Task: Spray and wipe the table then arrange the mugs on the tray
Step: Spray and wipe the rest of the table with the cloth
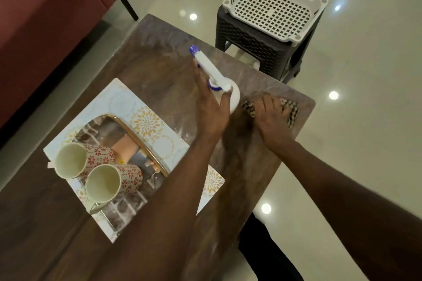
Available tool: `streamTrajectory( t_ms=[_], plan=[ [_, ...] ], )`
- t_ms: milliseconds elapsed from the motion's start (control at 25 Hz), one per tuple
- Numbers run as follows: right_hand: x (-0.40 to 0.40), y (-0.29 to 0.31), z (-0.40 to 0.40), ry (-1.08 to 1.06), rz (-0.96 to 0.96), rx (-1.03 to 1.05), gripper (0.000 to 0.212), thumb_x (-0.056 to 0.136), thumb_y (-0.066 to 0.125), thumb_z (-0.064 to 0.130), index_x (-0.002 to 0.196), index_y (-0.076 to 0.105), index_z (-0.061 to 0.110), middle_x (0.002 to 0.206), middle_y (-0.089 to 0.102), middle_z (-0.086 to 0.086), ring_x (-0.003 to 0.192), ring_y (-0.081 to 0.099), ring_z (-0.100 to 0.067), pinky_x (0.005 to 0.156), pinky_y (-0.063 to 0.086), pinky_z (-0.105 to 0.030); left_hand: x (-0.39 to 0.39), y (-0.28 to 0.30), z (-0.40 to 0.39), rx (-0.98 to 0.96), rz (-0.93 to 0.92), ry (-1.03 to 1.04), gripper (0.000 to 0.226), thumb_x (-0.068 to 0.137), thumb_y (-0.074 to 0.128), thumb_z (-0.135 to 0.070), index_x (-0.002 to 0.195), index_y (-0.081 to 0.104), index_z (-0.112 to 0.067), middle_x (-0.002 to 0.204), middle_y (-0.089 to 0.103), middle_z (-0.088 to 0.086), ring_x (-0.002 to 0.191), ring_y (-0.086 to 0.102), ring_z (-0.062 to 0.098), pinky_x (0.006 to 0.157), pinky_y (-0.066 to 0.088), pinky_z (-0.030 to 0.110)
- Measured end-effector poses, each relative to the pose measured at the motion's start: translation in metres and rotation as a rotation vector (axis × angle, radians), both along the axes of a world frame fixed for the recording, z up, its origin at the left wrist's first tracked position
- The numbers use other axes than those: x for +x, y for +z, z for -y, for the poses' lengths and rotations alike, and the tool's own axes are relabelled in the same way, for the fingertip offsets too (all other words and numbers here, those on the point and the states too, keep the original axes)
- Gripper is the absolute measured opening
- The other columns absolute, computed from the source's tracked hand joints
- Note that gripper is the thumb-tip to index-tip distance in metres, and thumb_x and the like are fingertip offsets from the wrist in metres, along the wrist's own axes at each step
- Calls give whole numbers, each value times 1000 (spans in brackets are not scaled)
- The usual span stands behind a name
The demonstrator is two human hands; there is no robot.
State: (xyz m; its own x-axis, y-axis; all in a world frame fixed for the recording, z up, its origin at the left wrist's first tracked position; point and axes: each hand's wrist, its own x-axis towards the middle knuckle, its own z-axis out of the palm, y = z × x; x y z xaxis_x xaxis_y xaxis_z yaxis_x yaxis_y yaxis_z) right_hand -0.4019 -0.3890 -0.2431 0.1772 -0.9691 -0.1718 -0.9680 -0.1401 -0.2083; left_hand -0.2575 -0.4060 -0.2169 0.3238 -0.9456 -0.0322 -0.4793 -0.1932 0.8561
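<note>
Looking down past my own forearms, I see the brown bench [159,70] run off the lower left of the picture, its near end hidden under my arms. On it lies the tray [146,121], patterned at the rim and mirrored in the middle; my left forearm covers its near right corner. Beyond the bench's far corner stands a dark stool [251,36] with a white perforated basket [271,4] on top, and a red sofa [45,18] is cut off at the upper left.

Two floral mugs [98,171] stand side by side on the tray's left part; only the nearer mug shows a handle.

My left hand [211,109] grips the spray bottle [219,82], fingers wrapped round its neck. The bottle's long axis runs away from me, and the blue nozzle tip points toward the bench's far end. Most of the white body is hidden by my hand.

My right hand [270,114] presses flat on the checked cloth [290,109], fingers spread, near the bench's right edge. The cloth is blurred and mostly covered.
</note>
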Motion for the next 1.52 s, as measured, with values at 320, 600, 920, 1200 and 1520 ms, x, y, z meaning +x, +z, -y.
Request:
streamTrajectory(
  t_ms=[320,600,920,1200,1520],
  plan=[
    [82,115,-97,106,352,-523,36,93,50,32,113,51,3,108,60,-21,104,45,-30,81,46,-49,73,85,-118,-168,-51,108,78,90,64,-41,149,20,-16,115,43,-57,107,43,-30,81,26,-12],
    [217,233,-183,481,647,-386,37,84,57,19,117,49,7,115,60,-21,109,43,-26,86,44,-54,208,183,-257,-122,-5,377,63,73,64,-64,114,58,-17,90,63,-17,84,58,-15,68,41,-2],
    [366,307,-341,966,793,-196,40,87,45,26,118,53,2,117,56,-22,109,40,-26,87,44,-58,331,281,-482,-264,200,881,46,79,75,-25,118,59,-7,92,56,-52,84,54,-27,64,38,-5],
    [463,282,-489,1246,560,-140,25,91,50,20,110,55,6,111,56,-17,99,46,-32,78,43,-49,380,270,-671,-74,-106,1175,13,80,72,-21,81,59,-21,63,60,-8,55,54,-6,56,42,9],
    [499,201,-544,1321,84,65,41,89,56,18,125,39,16,131,41,-7,115,39,-28,89,36,-49,402,238,-744,324,-605,1014,22,77,62,-13,99,63,-14,54,68,3,55,72,17,50,54,22]
  ],
)
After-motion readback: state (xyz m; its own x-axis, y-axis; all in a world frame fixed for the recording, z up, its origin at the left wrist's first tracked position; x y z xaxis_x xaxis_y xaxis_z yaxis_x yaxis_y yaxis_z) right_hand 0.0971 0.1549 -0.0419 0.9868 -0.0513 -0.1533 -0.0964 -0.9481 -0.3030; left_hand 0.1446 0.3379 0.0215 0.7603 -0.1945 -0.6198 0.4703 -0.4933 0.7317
